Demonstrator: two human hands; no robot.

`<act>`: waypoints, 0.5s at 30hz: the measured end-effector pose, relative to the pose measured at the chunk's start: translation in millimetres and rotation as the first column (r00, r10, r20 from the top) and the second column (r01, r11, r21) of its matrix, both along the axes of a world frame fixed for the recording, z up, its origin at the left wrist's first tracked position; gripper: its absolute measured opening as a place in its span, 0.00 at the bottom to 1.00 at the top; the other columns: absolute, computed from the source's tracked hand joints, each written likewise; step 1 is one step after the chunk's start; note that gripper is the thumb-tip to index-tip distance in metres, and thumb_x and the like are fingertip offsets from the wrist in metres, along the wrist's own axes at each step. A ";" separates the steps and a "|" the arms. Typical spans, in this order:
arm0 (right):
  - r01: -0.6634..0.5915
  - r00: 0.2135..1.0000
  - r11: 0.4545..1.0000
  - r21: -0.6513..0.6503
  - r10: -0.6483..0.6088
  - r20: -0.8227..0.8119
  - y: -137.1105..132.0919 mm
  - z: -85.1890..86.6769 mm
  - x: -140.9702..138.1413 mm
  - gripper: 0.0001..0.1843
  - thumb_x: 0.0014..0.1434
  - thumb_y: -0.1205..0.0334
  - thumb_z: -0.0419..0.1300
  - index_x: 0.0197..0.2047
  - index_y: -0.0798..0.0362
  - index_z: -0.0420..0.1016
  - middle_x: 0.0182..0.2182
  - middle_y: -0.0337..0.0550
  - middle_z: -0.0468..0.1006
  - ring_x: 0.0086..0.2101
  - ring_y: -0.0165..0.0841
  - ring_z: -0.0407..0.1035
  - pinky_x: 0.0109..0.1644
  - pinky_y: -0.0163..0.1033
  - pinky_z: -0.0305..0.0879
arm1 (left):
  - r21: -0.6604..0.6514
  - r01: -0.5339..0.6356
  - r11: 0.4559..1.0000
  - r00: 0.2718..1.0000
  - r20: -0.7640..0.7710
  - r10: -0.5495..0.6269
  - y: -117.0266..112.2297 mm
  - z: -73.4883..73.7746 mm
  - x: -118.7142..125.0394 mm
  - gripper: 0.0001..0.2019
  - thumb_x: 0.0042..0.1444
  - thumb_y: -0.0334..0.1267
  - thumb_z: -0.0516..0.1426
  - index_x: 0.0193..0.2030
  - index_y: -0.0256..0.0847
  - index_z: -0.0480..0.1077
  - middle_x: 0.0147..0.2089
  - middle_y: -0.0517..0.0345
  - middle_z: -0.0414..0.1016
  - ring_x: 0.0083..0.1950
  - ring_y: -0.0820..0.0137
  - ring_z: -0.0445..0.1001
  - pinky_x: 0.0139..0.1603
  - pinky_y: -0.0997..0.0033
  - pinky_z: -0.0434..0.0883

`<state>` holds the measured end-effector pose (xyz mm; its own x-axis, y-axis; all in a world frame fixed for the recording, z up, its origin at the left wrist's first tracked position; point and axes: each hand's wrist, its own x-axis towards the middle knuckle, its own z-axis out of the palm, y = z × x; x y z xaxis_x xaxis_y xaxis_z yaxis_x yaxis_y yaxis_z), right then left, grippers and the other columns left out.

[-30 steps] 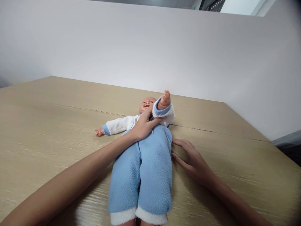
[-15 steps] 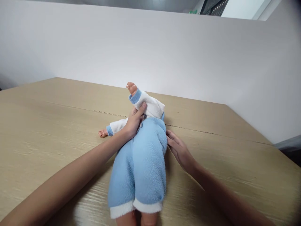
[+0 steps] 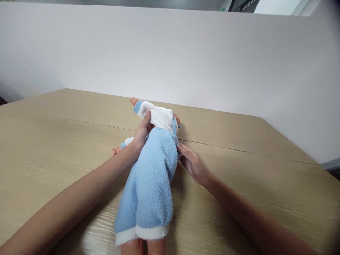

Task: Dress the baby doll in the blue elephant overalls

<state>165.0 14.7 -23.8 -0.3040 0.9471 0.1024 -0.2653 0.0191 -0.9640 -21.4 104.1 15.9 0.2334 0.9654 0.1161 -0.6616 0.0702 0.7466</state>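
Note:
A doll [image 3: 151, 177] in fleecy light-blue overalls and a white top with blue cuffs lies tilted on its side, legs towards me. My left hand [image 3: 141, 132] is closed around the doll's upper body near its raised arm, thumb over the white sleeve [image 3: 156, 112]. The doll's other arm [image 3: 120, 146] lies on the table, beyond my left wrist. My right hand [image 3: 192, 161] presses at the doll's back by the waist; its fingertips are on the blue cloth and partly hidden behind it. Most of the doll's head is hidden.
The doll lies on a wide wooden table [image 3: 252, 177] with a seam across it. A white partition wall [image 3: 170, 53] rises along the table's far edge. Something dark stands past the right edge.
The doll has rolled further onto its side, to the left, and its raised arm has come down leftward. Both my hands have shifted left with it; a bit of its head now shows.

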 end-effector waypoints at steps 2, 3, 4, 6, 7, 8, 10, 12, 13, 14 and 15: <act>-0.019 1.000 0.999 -0.026 0.020 0.022 -3.0 -3.2 1.3 0.17 0.68 0.42 0.68 0.52 0.42 0.83 0.51 0.40 0.86 0.55 0.45 0.77 0.67 0.51 0.69 | -0.026 0.027 0.999 1.000 -0.015 -0.027 0.8 -0.1 -2.2 0.39 0.64 0.68 0.62 0.70 0.39 0.73 0.61 0.42 0.84 0.69 0.44 0.78 0.69 0.43 0.76; -0.033 0.999 0.999 -0.026 0.034 0.038 -4.7 -4.6 1.4 0.18 0.67 0.42 0.69 0.54 0.42 0.83 0.52 0.40 0.86 0.55 0.45 0.77 0.68 0.51 0.69 | -0.039 0.039 0.998 0.999 -0.023 -0.040 1.1 0.2 -3.5 0.40 0.64 0.68 0.61 0.71 0.39 0.72 0.60 0.42 0.84 0.69 0.43 0.78 0.69 0.42 0.76; -0.045 0.997 0.999 -0.013 0.046 0.061 -6.3 -5.6 1.0 0.20 0.66 0.43 0.70 0.57 0.41 0.82 0.54 0.40 0.86 0.56 0.45 0.77 0.68 0.52 0.69 | -0.051 0.051 0.997 0.998 -0.031 -0.052 1.2 0.7 -5.0 0.40 0.65 0.69 0.60 0.71 0.40 0.72 0.60 0.42 0.85 0.69 0.42 0.78 0.69 0.42 0.75; -0.056 0.991 0.998 0.023 0.053 0.125 -8.7 -6.9 -0.2 0.23 0.64 0.42 0.72 0.58 0.40 0.82 0.55 0.41 0.86 0.57 0.46 0.77 0.68 0.52 0.70 | -0.064 0.062 0.996 0.997 -0.040 -0.065 1.6 2.5 -8.2 0.40 0.66 0.69 0.58 0.71 0.39 0.72 0.60 0.42 0.85 0.69 0.43 0.77 0.70 0.41 0.74; -0.052 0.986 0.998 0.036 0.046 0.159 -9.3 -7.3 -0.8 0.24 0.63 0.41 0.73 0.58 0.40 0.82 0.54 0.42 0.86 0.56 0.47 0.77 0.66 0.53 0.71 | -0.065 0.066 0.996 0.997 -0.041 -0.069 1.8 3.8 -9.9 0.39 0.67 0.69 0.57 0.71 0.38 0.72 0.60 0.42 0.85 0.70 0.43 0.77 0.72 0.41 0.73; -0.044 0.981 0.998 0.044 0.035 0.190 -9.4 -7.8 -1.2 0.23 0.63 0.40 0.73 0.57 0.40 0.82 0.52 0.42 0.86 0.55 0.47 0.77 0.65 0.53 0.72 | -0.064 0.074 0.995 0.996 -0.043 -0.077 2.2 5.3 -11.6 0.38 0.69 0.68 0.55 0.70 0.37 0.72 0.60 0.42 0.85 0.70 0.45 0.77 0.73 0.42 0.71; -0.017 0.970 0.998 0.056 0.003 0.243 -8.8 -8.9 -1.5 0.22 0.65 0.38 0.71 0.55 0.41 0.82 0.51 0.42 0.85 0.53 0.46 0.77 0.63 0.54 0.72 | -0.062 0.086 0.994 0.995 -0.052 -0.090 3.6 9.1 -15.1 0.36 0.72 0.66 0.51 0.70 0.37 0.71 0.60 0.43 0.85 0.69 0.47 0.77 0.75 0.42 0.70; 0.032 0.957 0.994 0.102 -0.060 0.285 -7.9 -10.5 -1.7 0.20 0.66 0.37 0.69 0.50 0.42 0.83 0.52 0.44 0.82 0.54 0.45 0.76 0.65 0.54 0.70 | -0.082 0.096 0.992 0.993 -0.059 -0.101 5.6 12.8 -18.7 0.36 0.75 0.64 0.46 0.71 0.36 0.70 0.59 0.44 0.86 0.67 0.48 0.78 0.74 0.40 0.70; 0.059 0.950 0.990 0.131 -0.096 0.299 -7.8 -11.4 -2.1 0.20 0.66 0.36 0.69 0.48 0.43 0.84 0.55 0.44 0.80 0.56 0.45 0.75 0.67 0.53 0.69 | -0.101 0.095 0.990 0.993 -0.057 -0.101 6.8 14.2 -20.5 0.36 0.76 0.64 0.44 0.71 0.35 0.70 0.57 0.44 0.86 0.66 0.48 0.79 0.73 0.40 0.71; 0.085 0.944 0.985 0.153 -0.129 0.305 -7.8 -12.3 -2.8 0.20 0.66 0.36 0.68 0.46 0.44 0.84 0.57 0.45 0.78 0.58 0.45 0.74 0.70 0.53 0.67 | -0.121 0.092 0.988 0.994 -0.051 -0.099 7.9 14.9 -22.2 0.36 0.77 0.63 0.43 0.71 0.35 0.70 0.56 0.44 0.87 0.65 0.49 0.80 0.72 0.40 0.72; 0.104 0.942 0.981 0.162 -0.149 0.300 -8.1 -13.1 -4.0 0.19 0.67 0.37 0.68 0.44 0.44 0.84 0.59 0.45 0.76 0.59 0.44 0.73 0.72 0.52 0.65 | -0.140 0.092 0.986 0.994 -0.047 -0.099 8.6 15.1 -23.8 0.35 0.77 0.62 0.42 0.70 0.34 0.70 0.54 0.44 0.87 0.64 0.49 0.80 0.71 0.40 0.73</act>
<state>161.0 6.6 -36.9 -0.2210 0.9623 0.1583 0.0588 0.1752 -0.9828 -45.2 112.7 31.0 0.3276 0.9443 -0.0315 -0.6065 0.2358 0.7593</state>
